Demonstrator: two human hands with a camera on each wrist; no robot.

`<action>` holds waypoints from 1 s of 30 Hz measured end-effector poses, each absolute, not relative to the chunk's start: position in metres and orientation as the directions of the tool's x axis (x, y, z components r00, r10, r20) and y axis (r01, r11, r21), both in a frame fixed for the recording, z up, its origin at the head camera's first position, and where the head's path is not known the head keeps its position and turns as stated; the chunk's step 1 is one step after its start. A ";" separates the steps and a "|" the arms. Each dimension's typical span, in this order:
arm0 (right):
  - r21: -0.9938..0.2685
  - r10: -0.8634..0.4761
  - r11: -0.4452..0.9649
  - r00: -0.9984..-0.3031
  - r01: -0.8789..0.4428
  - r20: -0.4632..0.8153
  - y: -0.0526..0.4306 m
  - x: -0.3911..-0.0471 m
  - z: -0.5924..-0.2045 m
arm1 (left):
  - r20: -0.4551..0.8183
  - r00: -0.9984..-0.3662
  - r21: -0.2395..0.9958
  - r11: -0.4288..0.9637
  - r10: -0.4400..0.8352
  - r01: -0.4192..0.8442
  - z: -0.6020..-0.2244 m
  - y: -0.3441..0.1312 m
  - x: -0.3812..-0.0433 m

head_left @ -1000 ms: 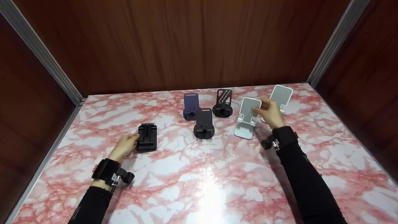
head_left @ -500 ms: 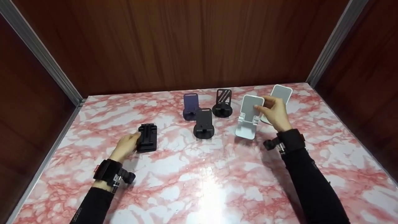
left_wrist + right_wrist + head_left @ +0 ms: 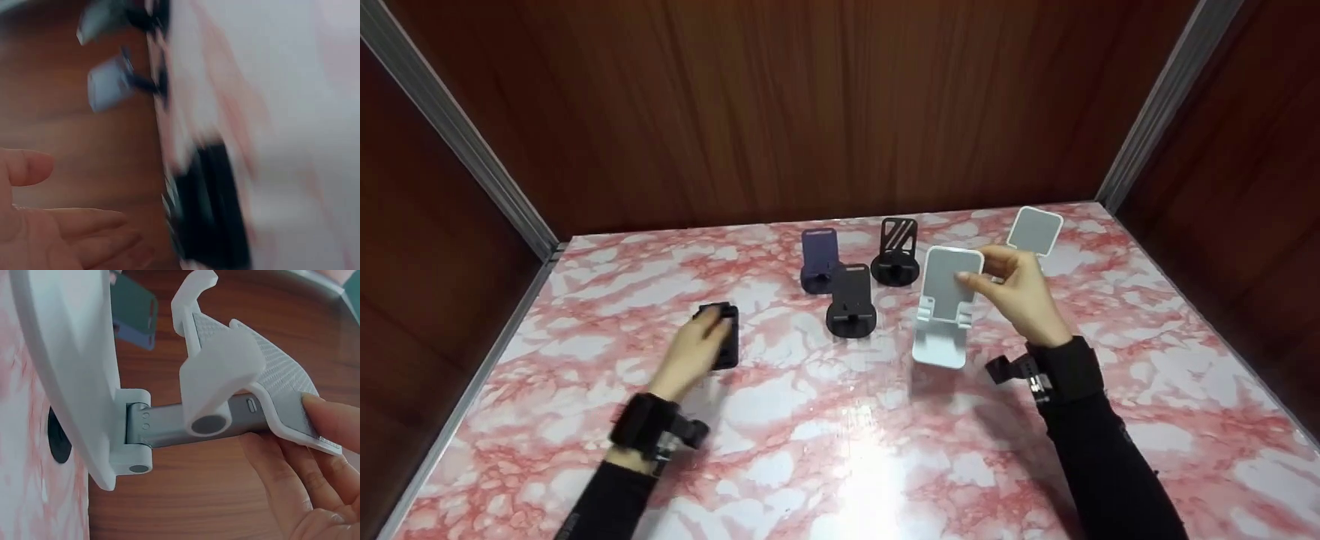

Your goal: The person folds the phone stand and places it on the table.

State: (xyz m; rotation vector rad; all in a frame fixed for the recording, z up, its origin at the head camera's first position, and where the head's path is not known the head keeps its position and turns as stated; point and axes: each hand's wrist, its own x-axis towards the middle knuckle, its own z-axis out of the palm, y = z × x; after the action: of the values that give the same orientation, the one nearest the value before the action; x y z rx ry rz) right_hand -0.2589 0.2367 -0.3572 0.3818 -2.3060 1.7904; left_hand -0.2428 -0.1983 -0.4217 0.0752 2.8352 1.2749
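Observation:
My right hand [image 3: 1020, 296] grips a white phone stand [image 3: 952, 281] by the upper right edge of its grey-padded plate, thumb on the front and fingers behind. In the right wrist view the stand's grey metal arm [image 3: 197, 423] and white base [image 3: 67, 360] show, the base raised off the tabletop. My left hand [image 3: 694, 352], blurred by motion, is over a folded black phone stand [image 3: 727, 349] that lies on the table at the left. In the left wrist view its fingers [image 3: 90, 225] are straight and apart from that black stand.
Mid-table stand a purple phone stand [image 3: 820, 255], a black one with slanted slots [image 3: 898, 247] and a plain black one [image 3: 851, 296]. Another white phone stand [image 3: 1035, 231] is behind my right hand. Brown panels [image 3: 840, 112] enclose the marbled table [image 3: 810, 450] on three sides.
My right hand has lifted the white stand and brought it nearer. My left hand has come off the black stand's left side and moved right, over it.

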 end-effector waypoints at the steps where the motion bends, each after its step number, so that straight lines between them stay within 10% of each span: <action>1: -0.917 -0.093 0.234 -0.947 -0.322 0.309 0.234 -0.257 -0.357 | 0.028 -0.997 0.739 0.669 0.076 0.072 -0.419 -0.187 -0.240; 16: -0.917 -0.158 0.192 -0.933 -0.350 0.323 0.204 -0.246 -0.361 | 0.065 -0.914 0.933 0.300 0.400 0.198 -0.414 -0.068 -0.216; 30: -0.923 -0.193 0.103 -0.918 -0.370 0.347 0.182 -0.239 -0.367 | -0.077 -0.831 0.961 -0.180 0.551 -0.208 -0.445 -0.032 -0.211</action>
State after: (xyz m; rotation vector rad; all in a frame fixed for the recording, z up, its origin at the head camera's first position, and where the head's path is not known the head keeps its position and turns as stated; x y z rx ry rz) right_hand -0.2394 0.1822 -0.3668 0.5732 -2.2261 1.9330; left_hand -0.2110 -0.0324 -0.4449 0.3958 1.6014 2.0516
